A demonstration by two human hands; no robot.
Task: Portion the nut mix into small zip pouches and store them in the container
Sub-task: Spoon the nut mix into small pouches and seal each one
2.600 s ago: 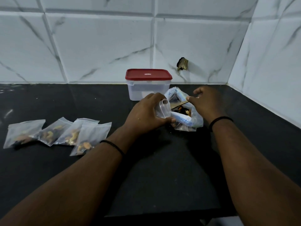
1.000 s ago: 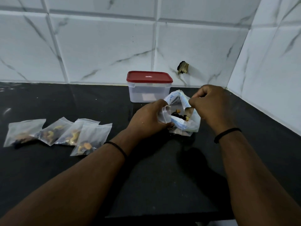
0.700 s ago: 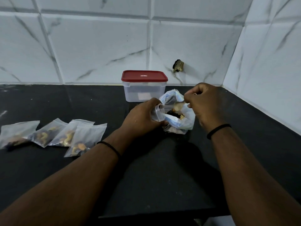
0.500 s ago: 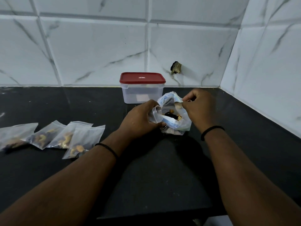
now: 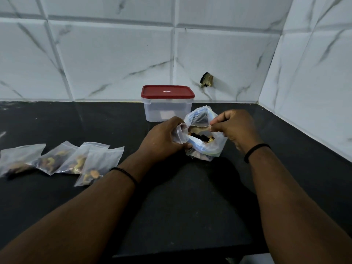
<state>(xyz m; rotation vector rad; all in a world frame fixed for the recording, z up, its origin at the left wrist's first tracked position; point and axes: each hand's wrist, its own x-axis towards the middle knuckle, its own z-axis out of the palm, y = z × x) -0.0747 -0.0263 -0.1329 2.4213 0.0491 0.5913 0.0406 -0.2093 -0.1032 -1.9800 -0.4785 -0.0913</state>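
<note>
Black counter (image 5: 190, 197), matte, a few pale specks at far left. White marble-look tile wall (image 5: 114, 60) behind, grey veining; a second tiled wall (image 5: 314, 82) meets it at the right corner. Broken hole (image 5: 206, 82) in back wall. Light dim, even.

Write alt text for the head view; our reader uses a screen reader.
On a black counter, the left hand holds a small pouch open beside the nut bag, which the right hand reaches into. Four filled pouches lie left; a red-lidded container stands behind.
</note>
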